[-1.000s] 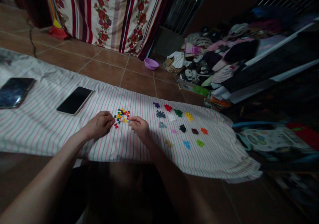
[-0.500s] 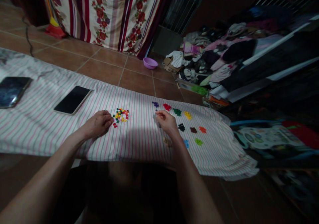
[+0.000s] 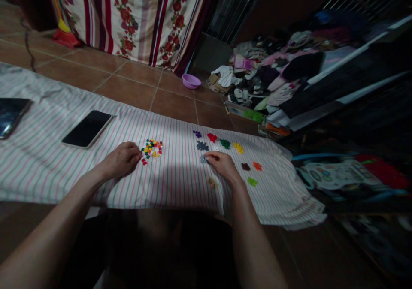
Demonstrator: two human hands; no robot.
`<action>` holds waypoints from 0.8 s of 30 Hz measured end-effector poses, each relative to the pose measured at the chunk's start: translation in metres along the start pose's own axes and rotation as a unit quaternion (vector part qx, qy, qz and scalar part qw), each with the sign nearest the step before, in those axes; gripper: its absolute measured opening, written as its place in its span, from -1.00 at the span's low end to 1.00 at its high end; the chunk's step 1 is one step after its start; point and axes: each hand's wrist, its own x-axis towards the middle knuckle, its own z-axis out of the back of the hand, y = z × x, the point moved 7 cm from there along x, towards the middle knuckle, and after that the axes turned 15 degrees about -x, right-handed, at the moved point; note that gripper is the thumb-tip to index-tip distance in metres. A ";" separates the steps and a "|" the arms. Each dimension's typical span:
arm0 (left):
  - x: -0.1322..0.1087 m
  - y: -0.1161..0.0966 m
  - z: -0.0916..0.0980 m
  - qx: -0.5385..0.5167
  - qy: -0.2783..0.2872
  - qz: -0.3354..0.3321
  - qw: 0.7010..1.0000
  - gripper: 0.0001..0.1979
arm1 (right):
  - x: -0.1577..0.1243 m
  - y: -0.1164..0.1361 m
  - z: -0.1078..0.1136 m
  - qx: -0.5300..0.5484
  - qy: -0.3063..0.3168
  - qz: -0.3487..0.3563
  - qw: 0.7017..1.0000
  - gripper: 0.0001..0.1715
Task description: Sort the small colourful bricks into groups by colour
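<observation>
My left hand (image 3: 122,158) rests on the striped cloth with its fingers curled together, right beside a loose pile of mixed-colour small pieces (image 3: 151,149). Anything inside those fingers is hidden. My right hand (image 3: 223,164) is pinched at the edge of a light grey pile (image 3: 203,158); what it grips, if anything, is too small to name. Around it lie small single-colour piles: dark grey (image 3: 202,145), purple (image 3: 197,133), red (image 3: 212,137), dark green (image 3: 225,143), yellow (image 3: 238,147), brown (image 3: 246,167), orange (image 3: 257,166), light green (image 3: 252,181) and beige (image 3: 211,182).
Two phones lie on the cloth (image 3: 180,169) at left, a dark-screened one (image 3: 87,129) and a shiny one (image 3: 13,115) at the frame edge. Beyond are a purple bowl (image 3: 191,82) on the tiles, a floral curtain (image 3: 138,19) and heaped clothes (image 3: 273,70).
My right hand has moved toward me, from the dark grey pile to the light grey one. Its forearm now covers the black and blue piles. My left hand keeps its place by the mixed pile.
</observation>
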 end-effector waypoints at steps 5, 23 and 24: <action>0.000 0.001 0.000 -0.007 -0.007 -0.002 1.000 -0.66 | 0.000 0.000 -0.001 -0.024 -0.001 -0.002 1.000 -0.75; -0.003 0.007 0.000 -0.027 -0.022 0.020 0.999 -0.78 | -0.001 0.093 -0.039 -0.010 -0.021 0.156 0.987 -0.79; -0.003 0.007 0.000 -0.028 -0.023 0.022 0.999 -0.80 | -0.002 0.101 -0.045 -0.011 -0.016 0.165 0.986 -0.79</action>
